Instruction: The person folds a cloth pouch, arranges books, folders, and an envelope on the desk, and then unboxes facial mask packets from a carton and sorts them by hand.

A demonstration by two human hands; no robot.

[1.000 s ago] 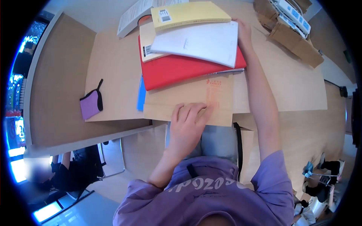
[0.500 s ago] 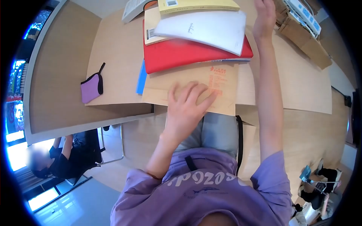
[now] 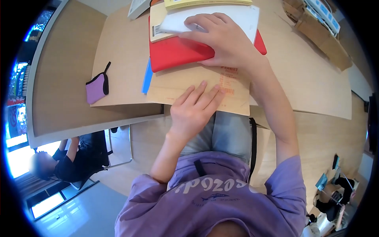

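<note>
A kraft paper envelope [image 3: 189,81] with red print lies at the desk's front edge, at the bottom of a stack. My left hand [image 3: 195,102] rests flat on it, fingers slightly spread. On the envelope are a red folder [image 3: 173,53], a white booklet [image 3: 244,19] and a cream book [image 3: 158,17] with a barcode, topped by a yellow book [image 3: 209,4]. Arched over the booklet and folder is my right hand [image 3: 229,41], its fingers apart and curved. The thumb sits by the folder's near edge; the palm side is hidden.
A blue item [image 3: 147,77] peeks out left of the envelope. Further left is a purple pouch [image 3: 97,87] beside the desk partition [image 3: 63,79]. At the right back stands an open cardboard box [image 3: 323,43] with a white power strip [image 3: 323,15]. Other people sit at both sides.
My right hand has swung in from the far right onto the stack. My left hand has flattened its fingers onto the envelope.
</note>
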